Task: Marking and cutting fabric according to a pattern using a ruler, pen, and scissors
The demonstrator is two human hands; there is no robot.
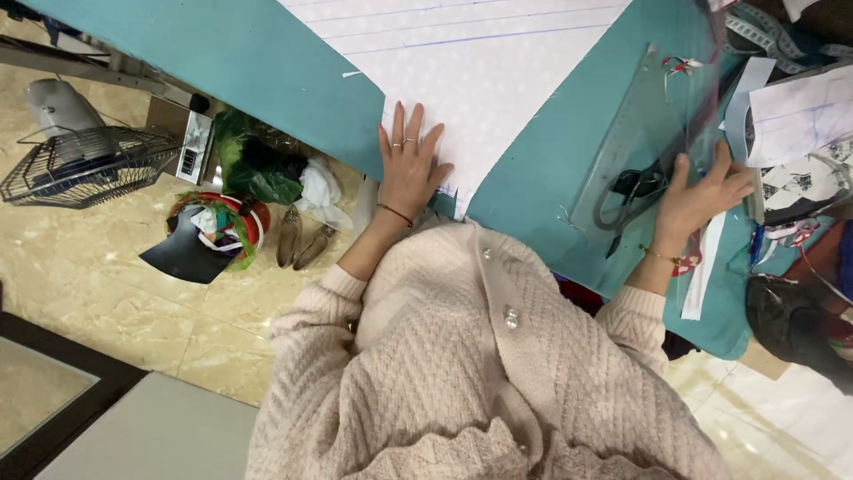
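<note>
The left hand [409,169] lies flat, fingers spread wide, pressing the near edge of a white fabric sheet [480,80] spread on the teal desk [267,71]. Well apart to the right, the right hand [702,200] grips a clear plastic ruler [649,133], which lies across black scissors [635,191] on the desk. At the far right lie paper patterns [800,116]. On the floor to the left stand a wire fan [84,160] and a full red basket [218,227].
</note>
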